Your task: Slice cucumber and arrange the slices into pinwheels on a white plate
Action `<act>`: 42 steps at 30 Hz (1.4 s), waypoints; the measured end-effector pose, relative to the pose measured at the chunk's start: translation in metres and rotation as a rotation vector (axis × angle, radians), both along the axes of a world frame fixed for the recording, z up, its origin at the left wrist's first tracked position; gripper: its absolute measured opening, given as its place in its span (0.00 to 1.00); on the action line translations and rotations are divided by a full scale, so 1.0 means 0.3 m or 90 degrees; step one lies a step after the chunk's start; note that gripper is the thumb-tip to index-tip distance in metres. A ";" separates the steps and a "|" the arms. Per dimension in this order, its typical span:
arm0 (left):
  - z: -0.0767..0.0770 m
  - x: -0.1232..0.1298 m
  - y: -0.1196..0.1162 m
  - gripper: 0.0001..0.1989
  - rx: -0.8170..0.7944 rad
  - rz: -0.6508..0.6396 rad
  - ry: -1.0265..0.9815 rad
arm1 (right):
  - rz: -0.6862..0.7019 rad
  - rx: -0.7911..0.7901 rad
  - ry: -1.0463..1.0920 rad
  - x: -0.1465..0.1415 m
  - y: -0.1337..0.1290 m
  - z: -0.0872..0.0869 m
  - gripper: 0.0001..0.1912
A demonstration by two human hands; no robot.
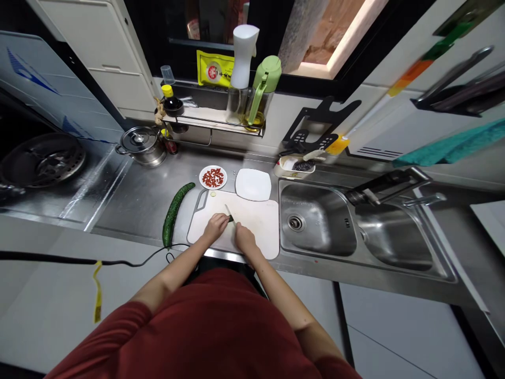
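Note:
On the white cutting board [256, 223] my left hand [215, 227] is closed on a short dark green cucumber piece [231, 218]. My right hand [245, 238] grips a small knife [227, 209], its handle hidden in the fist. The blade points away from me, close against the cucumber piece; whether it has entered the flesh cannot be made out. A pale round slice [213, 193] lies near the board's far left corner. Left of the board lies a long whole cucumber [173, 210]. Behind the board are a plate of chopped red pieces [213, 185] and a white square plate [253, 184].
A double steel sink [319, 245] borders the board on the right. At the back left stands a lidded pot [142, 147], with a wok [43, 160] farther left. A wall shelf [213, 123] carries bottles. A black cord [130, 263] reaches the counter's front edge.

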State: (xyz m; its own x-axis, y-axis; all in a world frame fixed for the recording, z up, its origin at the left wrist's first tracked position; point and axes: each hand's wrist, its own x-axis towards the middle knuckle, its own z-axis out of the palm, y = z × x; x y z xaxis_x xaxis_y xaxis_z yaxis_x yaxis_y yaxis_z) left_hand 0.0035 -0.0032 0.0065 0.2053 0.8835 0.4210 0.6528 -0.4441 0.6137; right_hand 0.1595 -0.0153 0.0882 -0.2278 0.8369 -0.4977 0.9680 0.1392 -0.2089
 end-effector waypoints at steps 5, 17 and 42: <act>-0.005 0.001 0.000 0.11 -0.002 0.002 0.002 | -0.004 -0.001 -0.003 0.026 -0.037 -0.003 0.15; -0.003 -0.003 0.000 0.11 0.002 -0.003 -0.001 | 0.004 0.031 0.038 -0.060 0.073 0.000 0.14; 0.009 -0.003 0.004 0.10 -0.022 0.009 -0.022 | -0.006 -0.020 0.006 0.045 -0.066 0.009 0.14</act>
State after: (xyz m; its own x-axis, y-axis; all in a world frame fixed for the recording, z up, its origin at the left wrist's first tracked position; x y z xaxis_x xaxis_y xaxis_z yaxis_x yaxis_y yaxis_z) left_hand 0.0027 -0.0021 0.0094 0.1780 0.9004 0.3969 0.6369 -0.4129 0.6511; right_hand 0.1731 -0.0351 0.0909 -0.2251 0.8234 -0.5209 0.9671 0.1237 -0.2224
